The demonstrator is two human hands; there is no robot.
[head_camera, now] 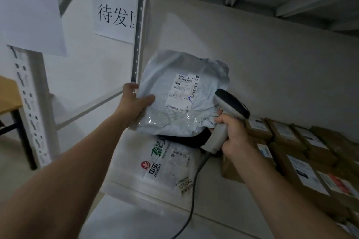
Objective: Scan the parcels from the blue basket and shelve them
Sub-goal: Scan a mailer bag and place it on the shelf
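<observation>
Parcel storeroom: shelving (138,44), labelled boxes (303,172)

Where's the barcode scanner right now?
Right of centre in the head view, the right hand grips the scanner beside the grey parcel held up by the left hand.

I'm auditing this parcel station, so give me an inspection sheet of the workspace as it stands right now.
Surface: pale shelf board, carrying parcels and boxes.
Job's things: grey parcel held up above the shelf, label facing the camera; scanner at its right edge; blue basket not in view.
Clutter: white printed parcel lying flat with a black parcel on it; labelled cardboard boxes packed at the right.
Hands: left hand grips the grey parcel's left edge; right hand grips the scanner handle.
Cables: scanner cable hangs down past the shelf edge.
Surroundings: paper sign on the wall, perforated upright, wooden table at far left.
</observation>
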